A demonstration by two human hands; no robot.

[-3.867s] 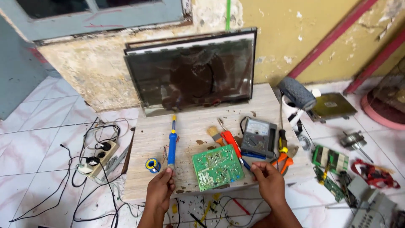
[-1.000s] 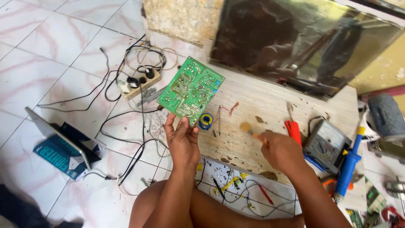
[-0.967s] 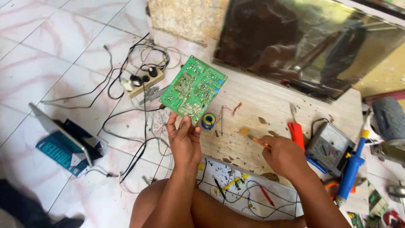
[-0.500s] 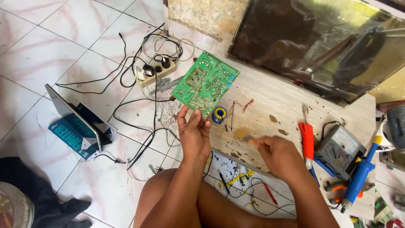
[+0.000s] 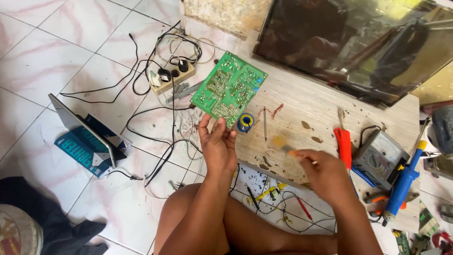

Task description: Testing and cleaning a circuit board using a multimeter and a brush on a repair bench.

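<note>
We hold the green circuit board (image 5: 229,89) by its lower edge with our left hand (image 5: 218,146); the fingers are closed on it, and the board rises above them, tilted over the wooden board (image 5: 306,106). Just right of these fingers lies a solder reel (image 5: 245,122). Our right hand (image 5: 325,175) pinches a small blurred brush (image 5: 283,144) between narrow fingers.
</note>
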